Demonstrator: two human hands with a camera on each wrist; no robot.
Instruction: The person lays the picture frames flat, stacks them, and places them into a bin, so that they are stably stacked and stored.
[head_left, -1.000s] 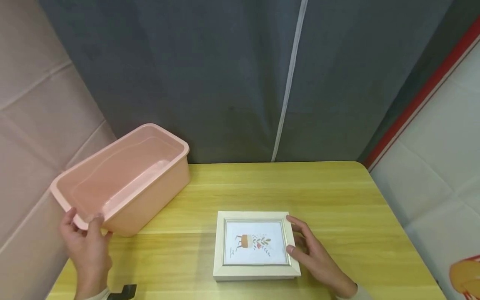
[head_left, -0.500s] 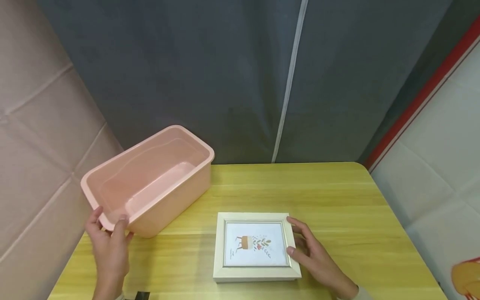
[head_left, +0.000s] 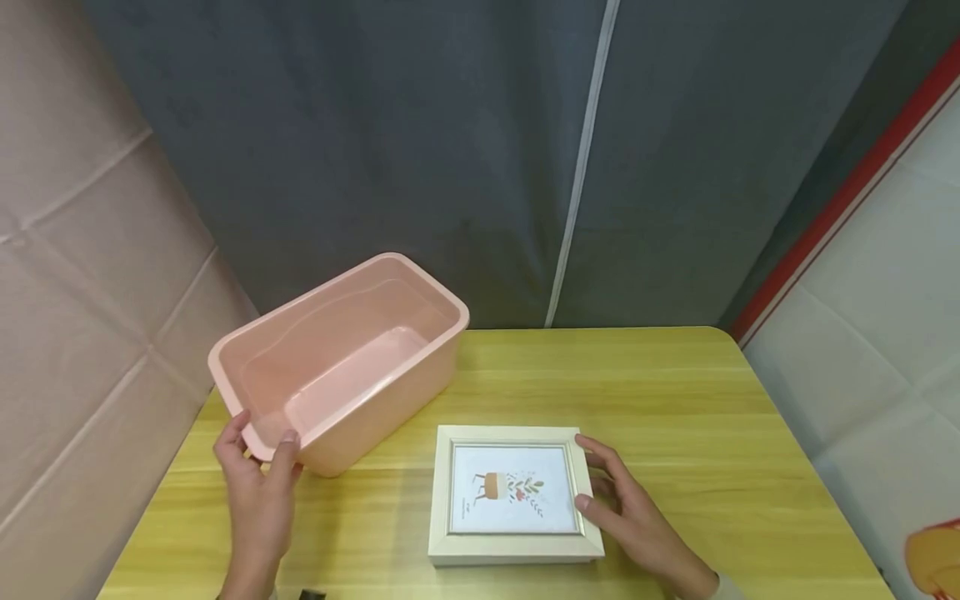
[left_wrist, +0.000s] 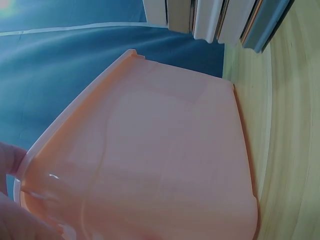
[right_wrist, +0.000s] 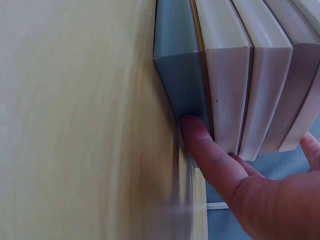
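My left hand [head_left: 257, 504] grips the near corner of a pink plastic bin [head_left: 390, 398], thumb on one side of the rim and fingers on the other. Nothing lies inside the bin. In the left wrist view the bin's outer wall [left_wrist: 165, 140] fills the middle. To the right lies a stack of several picture frames; its top frame [head_left: 441, 500] is cream with a small plant drawing. My right hand [head_left: 641, 521] touches the stack's right side with fingers and thumb fairly straight. The right wrist view shows a blue-grey frame [right_wrist: 180, 75] at the bottom of the stack.
Both things stand on a yellow wood-grain table [head_left: 637, 383]. A dark grey curtain [head_left: 420, 150] hangs behind it. Pale padded walls rise at the left [head_left: 82, 275] and right [head_left: 877, 350].
My left hand has moved the bin to the right, nearer to the stack of picture frames. The right hand and the stack have stayed in place.
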